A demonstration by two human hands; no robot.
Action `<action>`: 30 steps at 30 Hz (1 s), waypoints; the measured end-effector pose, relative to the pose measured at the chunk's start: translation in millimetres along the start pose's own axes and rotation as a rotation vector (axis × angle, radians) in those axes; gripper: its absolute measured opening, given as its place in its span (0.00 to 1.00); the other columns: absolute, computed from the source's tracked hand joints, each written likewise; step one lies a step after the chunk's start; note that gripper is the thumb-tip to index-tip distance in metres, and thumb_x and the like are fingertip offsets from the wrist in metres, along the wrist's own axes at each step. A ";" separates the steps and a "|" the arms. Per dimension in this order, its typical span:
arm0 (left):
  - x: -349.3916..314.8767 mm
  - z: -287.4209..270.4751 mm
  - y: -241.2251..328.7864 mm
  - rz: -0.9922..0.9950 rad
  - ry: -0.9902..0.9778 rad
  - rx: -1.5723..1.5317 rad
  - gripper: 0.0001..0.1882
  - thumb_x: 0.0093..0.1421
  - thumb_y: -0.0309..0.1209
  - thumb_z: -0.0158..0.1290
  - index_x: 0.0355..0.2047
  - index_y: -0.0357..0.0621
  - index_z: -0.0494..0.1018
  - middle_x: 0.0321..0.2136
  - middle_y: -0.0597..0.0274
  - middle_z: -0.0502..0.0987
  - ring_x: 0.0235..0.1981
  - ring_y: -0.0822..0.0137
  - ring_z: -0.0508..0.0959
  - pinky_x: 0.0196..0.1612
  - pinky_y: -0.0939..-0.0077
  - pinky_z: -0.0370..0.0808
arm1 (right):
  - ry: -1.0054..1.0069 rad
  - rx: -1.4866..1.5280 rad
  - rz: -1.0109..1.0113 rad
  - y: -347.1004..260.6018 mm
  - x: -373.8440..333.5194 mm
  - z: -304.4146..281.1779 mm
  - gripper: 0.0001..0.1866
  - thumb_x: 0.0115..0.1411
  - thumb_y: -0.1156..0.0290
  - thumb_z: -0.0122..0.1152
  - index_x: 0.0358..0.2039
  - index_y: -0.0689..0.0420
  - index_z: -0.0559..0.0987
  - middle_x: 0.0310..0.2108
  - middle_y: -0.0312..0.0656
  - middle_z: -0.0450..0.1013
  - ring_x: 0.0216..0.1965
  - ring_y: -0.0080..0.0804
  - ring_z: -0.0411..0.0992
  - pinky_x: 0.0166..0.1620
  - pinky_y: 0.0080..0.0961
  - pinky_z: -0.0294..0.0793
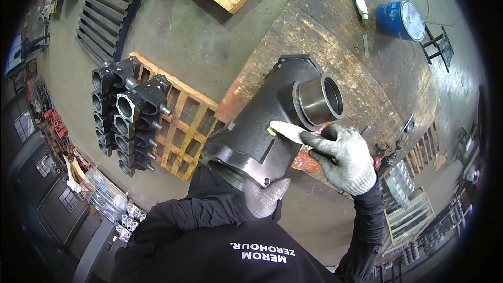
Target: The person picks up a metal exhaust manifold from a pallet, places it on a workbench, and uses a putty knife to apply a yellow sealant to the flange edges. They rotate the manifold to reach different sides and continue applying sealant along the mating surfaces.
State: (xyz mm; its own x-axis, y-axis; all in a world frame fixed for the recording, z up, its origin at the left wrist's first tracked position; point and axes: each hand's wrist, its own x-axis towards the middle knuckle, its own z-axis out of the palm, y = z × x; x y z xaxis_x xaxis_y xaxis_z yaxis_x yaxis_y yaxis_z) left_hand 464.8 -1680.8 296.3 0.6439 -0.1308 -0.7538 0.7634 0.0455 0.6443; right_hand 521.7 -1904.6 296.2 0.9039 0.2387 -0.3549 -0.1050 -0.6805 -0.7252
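Spreading seems to be the step in the head view: the right hand (343,157), fingers pinched closed, holds the white spreader (289,131), its tip at yellowish paste (271,131) on the casting (257,110), just left of that hand. Below and left, the left hand (263,197) rests against the casting's near end; its fingers are hidden, so I cannot tell how closed it is. Good work calls for a low angle, light even strokes, and keeping paste off the collar (310,106) above the right hand.

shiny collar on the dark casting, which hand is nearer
Right. In the picture, the right hand is just below the collar; the left hand is farther, at the near end of the casting.
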 end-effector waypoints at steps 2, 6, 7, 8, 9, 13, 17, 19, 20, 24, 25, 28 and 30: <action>-0.3 -5.9 0.1 -0.081 -0.092 -0.061 0.13 0.56 0.20 0.59 0.42 0.38 0.73 0.26 0.67 0.74 0.24 0.75 0.72 0.27 0.80 0.68 | -0.038 -0.077 -0.027 -3.3 6.3 1.1 0.21 0.50 0.74 0.70 0.47 0.47 0.85 0.27 0.45 0.72 0.29 0.45 0.73 0.33 0.39 0.71; -4.7 -8.9 -5.8 -0.158 -0.069 -0.040 0.19 0.58 0.22 0.61 0.49 0.36 0.71 0.33 0.62 0.74 0.31 0.71 0.74 0.34 0.76 0.70 | -0.003 -0.227 0.030 -7.1 11.9 -2.6 0.20 0.50 0.74 0.69 0.47 0.47 0.85 0.27 0.44 0.71 0.30 0.44 0.73 0.34 0.40 0.70; -3.2 -10.7 -7.5 -0.151 -0.082 -0.033 0.21 0.57 0.23 0.62 0.51 0.35 0.70 0.39 0.59 0.75 0.38 0.67 0.75 0.41 0.71 0.72 | 0.001 -0.198 0.055 -7.8 12.6 -3.2 0.20 0.51 0.74 0.69 0.47 0.47 0.85 0.27 0.45 0.71 0.30 0.45 0.73 0.33 0.39 0.71; -3.0 -11.3 -9.1 -0.160 -0.085 -0.040 0.22 0.57 0.23 0.63 0.51 0.35 0.70 0.42 0.58 0.75 0.42 0.65 0.76 0.44 0.69 0.74 | -0.016 -0.147 0.059 -8.5 13.0 -3.6 0.20 0.51 0.74 0.69 0.47 0.47 0.85 0.27 0.45 0.71 0.31 0.45 0.73 0.33 0.39 0.71; -2.9 -11.8 -10.3 -0.121 -0.096 -0.009 0.23 0.57 0.24 0.64 0.51 0.34 0.69 0.45 0.56 0.75 0.45 0.63 0.77 0.47 0.67 0.75 | -0.032 -0.109 0.066 -9.6 13.3 -2.9 0.21 0.51 0.73 0.69 0.48 0.47 0.85 0.27 0.45 0.71 0.31 0.45 0.73 0.33 0.39 0.71; -3.2 -12.9 -12.9 -0.107 -0.121 0.016 0.27 0.56 0.25 0.64 0.54 0.33 0.68 0.47 0.55 0.75 0.47 0.63 0.76 0.49 0.66 0.74 | -0.078 -0.034 0.068 -12.6 16.9 3.7 0.22 0.52 0.73 0.70 0.50 0.47 0.84 0.28 0.46 0.71 0.31 0.45 0.73 0.34 0.40 0.71; -4.0 -13.1 -12.3 -0.152 -0.160 -0.027 0.30 0.57 0.25 0.63 0.58 0.33 0.65 0.50 0.54 0.74 0.48 0.64 0.74 0.51 0.68 0.71 | -0.122 -0.043 0.018 -9.0 20.6 1.4 0.24 0.51 0.73 0.69 0.51 0.47 0.84 0.28 0.46 0.71 0.31 0.46 0.73 0.34 0.40 0.71; -3.0 -12.4 -12.7 -0.078 -0.181 0.028 0.31 0.58 0.25 0.62 0.61 0.37 0.64 0.47 0.60 0.74 0.37 0.73 0.73 0.38 0.77 0.70 | -0.162 -0.070 -0.009 -6.5 20.5 -5.0 0.24 0.50 0.73 0.69 0.51 0.47 0.84 0.28 0.46 0.70 0.30 0.46 0.73 0.34 0.40 0.71; -2.2 -11.8 -13.4 -0.058 -0.185 0.026 0.32 0.58 0.26 0.62 0.62 0.38 0.64 0.47 0.62 0.74 0.34 0.75 0.73 0.35 0.80 0.70 | -0.176 -0.079 -0.026 -5.7 20.2 -8.6 0.25 0.50 0.73 0.69 0.51 0.47 0.84 0.27 0.46 0.70 0.30 0.46 0.73 0.34 0.40 0.70; -1.4 -8.7 -17.0 0.005 -0.153 -0.033 0.32 0.58 0.26 0.62 0.62 0.39 0.65 0.50 0.62 0.74 0.39 0.73 0.75 0.40 0.78 0.74 | -0.240 -0.061 -0.017 -6.9 19.9 -21.8 0.25 0.50 0.73 0.69 0.51 0.47 0.84 0.27 0.46 0.70 0.29 0.47 0.72 0.33 0.40 0.70; 0.4 -8.6 -18.5 0.071 -0.140 -0.012 0.32 0.57 0.26 0.63 0.62 0.39 0.65 0.51 0.62 0.74 0.42 0.71 0.76 0.44 0.76 0.74 | -0.267 -0.071 -0.002 -7.3 19.9 -25.7 0.25 0.49 0.73 0.69 0.51 0.48 0.84 0.27 0.46 0.71 0.29 0.47 0.73 0.32 0.40 0.70; 1.1 -12.0 -19.7 0.064 -0.146 -0.015 0.33 0.57 0.27 0.64 0.62 0.39 0.65 0.54 0.60 0.73 0.51 0.67 0.74 0.54 0.71 0.72 | -0.258 -0.006 0.084 -10.4 17.9 -33.4 0.24 0.49 0.74 0.70 0.50 0.49 0.84 0.28 0.47 0.73 0.29 0.47 0.74 0.32 0.40 0.71; 1.0 -15.5 -19.4 0.035 -0.182 -0.003 0.34 0.57 0.26 0.63 0.62 0.37 0.63 0.55 0.58 0.71 0.55 0.65 0.72 0.58 0.68 0.70 | -0.159 0.051 0.101 -12.8 17.6 -28.3 0.23 0.50 0.76 0.69 0.49 0.51 0.84 0.30 0.47 0.74 0.30 0.47 0.75 0.33 0.40 0.71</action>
State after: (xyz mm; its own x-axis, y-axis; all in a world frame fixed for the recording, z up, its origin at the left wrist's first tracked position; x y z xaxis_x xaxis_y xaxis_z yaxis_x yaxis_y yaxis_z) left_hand 451.4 -1666.5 281.1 0.6510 -0.3057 -0.6948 0.7408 0.0563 0.6694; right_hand 550.7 -1911.3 316.0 0.8111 0.2803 -0.5134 -0.2165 -0.6715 -0.7087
